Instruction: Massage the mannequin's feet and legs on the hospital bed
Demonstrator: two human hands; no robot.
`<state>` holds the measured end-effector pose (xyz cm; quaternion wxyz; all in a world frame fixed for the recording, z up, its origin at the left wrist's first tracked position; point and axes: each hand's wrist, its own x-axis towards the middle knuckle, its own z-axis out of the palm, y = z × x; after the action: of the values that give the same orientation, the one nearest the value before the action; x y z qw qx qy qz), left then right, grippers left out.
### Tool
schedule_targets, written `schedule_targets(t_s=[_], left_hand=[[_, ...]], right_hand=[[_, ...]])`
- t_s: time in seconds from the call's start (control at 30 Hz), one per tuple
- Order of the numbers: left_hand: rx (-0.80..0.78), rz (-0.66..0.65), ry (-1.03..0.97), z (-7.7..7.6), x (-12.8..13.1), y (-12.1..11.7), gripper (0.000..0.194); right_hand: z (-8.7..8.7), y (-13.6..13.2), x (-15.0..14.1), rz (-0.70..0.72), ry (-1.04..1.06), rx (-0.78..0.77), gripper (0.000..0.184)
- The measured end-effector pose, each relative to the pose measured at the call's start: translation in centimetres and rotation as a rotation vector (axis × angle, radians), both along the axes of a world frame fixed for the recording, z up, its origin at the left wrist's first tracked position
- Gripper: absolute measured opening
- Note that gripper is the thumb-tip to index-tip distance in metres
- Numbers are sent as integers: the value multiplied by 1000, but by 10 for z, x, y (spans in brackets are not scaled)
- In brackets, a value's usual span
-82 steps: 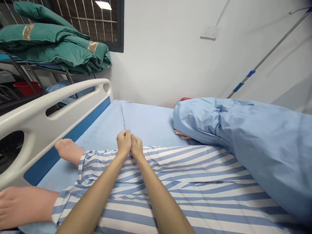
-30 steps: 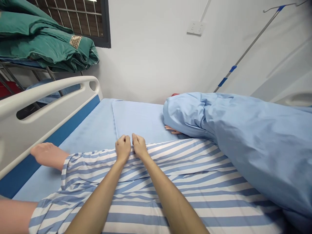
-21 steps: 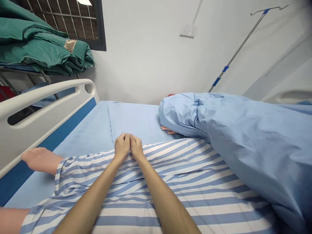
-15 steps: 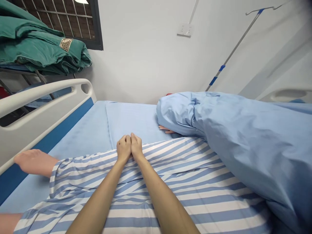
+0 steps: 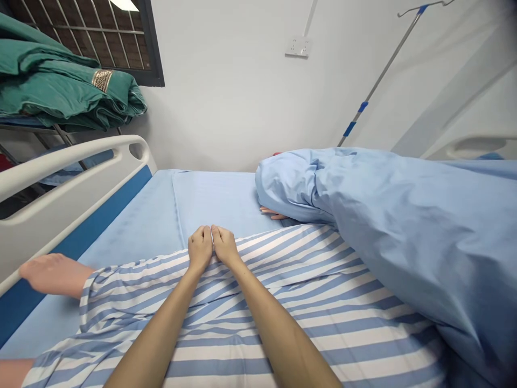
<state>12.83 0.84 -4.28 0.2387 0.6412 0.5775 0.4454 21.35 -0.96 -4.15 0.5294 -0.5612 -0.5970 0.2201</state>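
Note:
My left hand (image 5: 200,248) and my right hand (image 5: 224,245) lie side by side on the far leg of the blue-and-white striped trousers (image 5: 133,275), around knee height. Both are closed, thumbs toward each other, with a thin gap between them. The curled fingers seem to grip the trouser cloth; their tips are hidden underneath. The trousers are on a figure lying on the bed. One bare foot (image 5: 54,274) sticks out of the far trouser leg, and part of the near ankle (image 5: 14,373) shows at the lower left.
A light blue quilt (image 5: 396,215) covers the figure's upper part; fingers (image 5: 271,212) peek from under it. The bed's footboard (image 5: 97,188) stands at left, with green folded bedding (image 5: 72,91) beyond. A drip pole (image 5: 379,78) leans before the white wall, below a socket (image 5: 299,47).
My hands have come slightly apart, and the left has shifted a little left and down. The whole view has also moved slightly. Both hands stay closed on the trouser leg.

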Motion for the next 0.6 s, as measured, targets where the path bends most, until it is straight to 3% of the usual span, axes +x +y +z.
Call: schedule_targets(t_s=[0.13,0.3,0.47,0.6], left_hand=[[-40,10,-47,13,5,2,34],[0,37,-256,28,31,-1,33],[20,52,-153,10,44,-8,32],[22,37,-91,1,40,-7,31]], right_hand=[[0,4,1,7,109,-2,42],[3,10,12,25,409,-64,41],[-2,14,16,-32,620,-107,39],[4,12,12,-111,497,-108,37]])
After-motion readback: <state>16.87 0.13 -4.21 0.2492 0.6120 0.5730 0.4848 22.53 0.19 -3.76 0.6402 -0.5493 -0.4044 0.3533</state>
